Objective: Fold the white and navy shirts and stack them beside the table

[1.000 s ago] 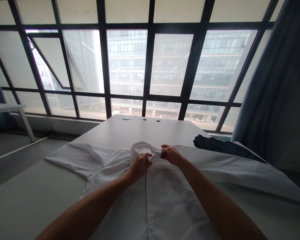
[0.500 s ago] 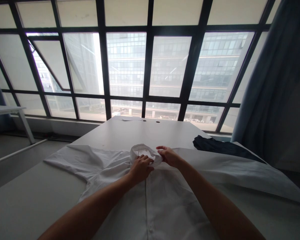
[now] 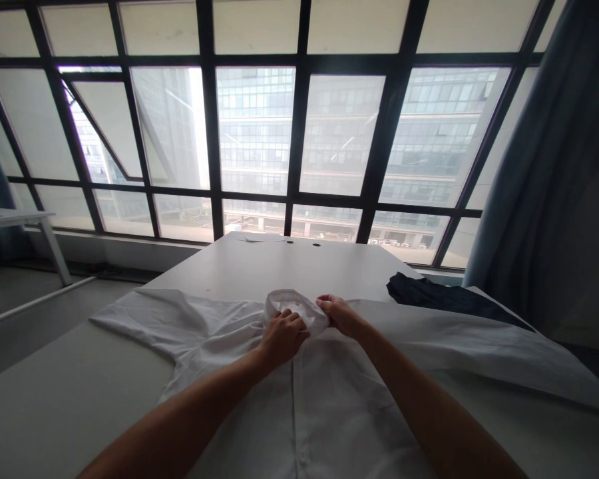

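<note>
A white button-up shirt [image 3: 349, 406] lies spread front side up, its sleeves reaching out to the left and right. Its collar [image 3: 284, 296] stands up in a ring at the middle. My left hand [image 3: 283, 336] is closed on the collar's near left part, fingers curled over the edge. On the collar's right side, my right hand [image 3: 340, 314] pinches the fabric between thumb and fingers. The fingertips of both hands are partly hidden by cloth. Down the shirt's middle runs the button placket [image 3: 299, 412].
The shirt rests on a white table [image 3: 219, 266] with two dark round holes near its far edge. A dark folded garment [image 3: 439, 293] lies at the right. Another white table [image 3: 14, 218] stands far left. Windows and a blue curtain [image 3: 524, 153] rise behind.
My right hand's fingers have drawn in closer on the collar's right side. My left hand stays on the collar's near edge. The whole view has shifted slightly.
</note>
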The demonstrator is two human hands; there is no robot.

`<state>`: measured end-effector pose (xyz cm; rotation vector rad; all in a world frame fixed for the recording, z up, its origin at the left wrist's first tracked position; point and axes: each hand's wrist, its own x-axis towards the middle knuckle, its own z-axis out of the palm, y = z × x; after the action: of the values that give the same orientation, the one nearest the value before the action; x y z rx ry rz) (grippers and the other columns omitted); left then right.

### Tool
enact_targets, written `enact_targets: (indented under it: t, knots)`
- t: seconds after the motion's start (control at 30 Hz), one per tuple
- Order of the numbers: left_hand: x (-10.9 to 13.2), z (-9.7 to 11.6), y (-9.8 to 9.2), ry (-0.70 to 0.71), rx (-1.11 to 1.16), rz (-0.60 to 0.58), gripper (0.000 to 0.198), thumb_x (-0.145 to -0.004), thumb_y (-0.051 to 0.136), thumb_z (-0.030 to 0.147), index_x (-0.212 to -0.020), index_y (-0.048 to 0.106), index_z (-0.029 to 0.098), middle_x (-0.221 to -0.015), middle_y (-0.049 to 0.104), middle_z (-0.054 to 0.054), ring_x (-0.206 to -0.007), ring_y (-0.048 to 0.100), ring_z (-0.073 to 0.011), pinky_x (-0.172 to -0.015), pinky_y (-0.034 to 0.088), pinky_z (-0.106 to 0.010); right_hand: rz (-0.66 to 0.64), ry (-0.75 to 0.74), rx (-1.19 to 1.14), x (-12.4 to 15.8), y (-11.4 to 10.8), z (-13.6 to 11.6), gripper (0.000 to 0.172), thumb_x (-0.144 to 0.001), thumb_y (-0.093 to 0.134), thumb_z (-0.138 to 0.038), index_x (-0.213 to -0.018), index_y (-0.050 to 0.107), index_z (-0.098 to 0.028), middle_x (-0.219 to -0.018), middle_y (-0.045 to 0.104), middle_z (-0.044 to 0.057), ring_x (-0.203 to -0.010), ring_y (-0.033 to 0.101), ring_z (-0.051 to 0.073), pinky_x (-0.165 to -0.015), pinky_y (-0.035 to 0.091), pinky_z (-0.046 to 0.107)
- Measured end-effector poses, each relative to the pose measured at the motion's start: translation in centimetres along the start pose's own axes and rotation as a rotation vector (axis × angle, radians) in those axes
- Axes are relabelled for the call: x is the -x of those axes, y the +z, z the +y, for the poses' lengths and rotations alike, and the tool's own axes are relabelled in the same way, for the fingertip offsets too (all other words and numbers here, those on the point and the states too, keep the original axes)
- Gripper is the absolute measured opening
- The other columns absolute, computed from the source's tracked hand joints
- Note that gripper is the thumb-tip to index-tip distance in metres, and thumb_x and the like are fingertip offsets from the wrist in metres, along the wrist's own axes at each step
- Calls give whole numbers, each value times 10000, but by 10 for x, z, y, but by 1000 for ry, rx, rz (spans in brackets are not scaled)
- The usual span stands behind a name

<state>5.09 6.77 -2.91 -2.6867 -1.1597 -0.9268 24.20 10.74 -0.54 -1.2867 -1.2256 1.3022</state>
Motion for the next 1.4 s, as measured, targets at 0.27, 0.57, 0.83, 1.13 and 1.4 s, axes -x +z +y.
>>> enact_targets:
  t: [0.27, 0.57, 0.83, 1.13, 1.4]
  knots:
    - [1, -3, 0, 6, 37, 3, 204, -857, 678, 369, -773, 650, 186, -825, 670, -46, -886, 593, -226, -842, 420, -369, -47, -62, -169, 4, 0, -11, 265, -717, 695, -301, -911, 541, -208, -642, 533, -43, -545, 504, 107, -522, 455, 224]
    - [1, -1, -1, 25, 14, 58, 264, -967, 479, 295, -796, 641, 176, -800, 660, -55, -810, 611, -196, -802, 448, -334, 11, -140, -10, 6, 3, -13, 298, -638, 645, -128, -899, 524, -203, -751, 584, -7, -637, 560, 127, -619, 494, 262]
    - [2, -2, 4, -61, 130, 76, 186, -882, 601, 268, -728, 645, 174, -681, 653, -23, -651, 602, -156, -661, 446, -275, 144, -530, 888, 35, 11, -44, 277, -771, 659, -436, -648, 588, -198, -622, 616, 41, -587, 540, 167, -587, 382, 275]
    - [-13, -18, -12, 74, 37, 147, 182, -950, 508, 279, -996, 656, 183, -998, 691, -80, -951, 623, -214, -804, 470, -329, 147, -448, 1310, 56, 32, -45, 34, -740, 656, -188, -762, 670, -165, -769, 686, 138, -729, 639, 254, -652, 412, 313]
    - [-63, -59, -34, 140, -234, -59, 136, -896, 631, 287, -949, 679, 172, -923, 718, -62, -894, 638, -212, -856, 431, -356, 130, -483, 1277, 53, 19, -53, 119, -766, 608, -113, -846, 680, -165, -803, 702, 127, -739, 652, 233, -666, 425, 287]
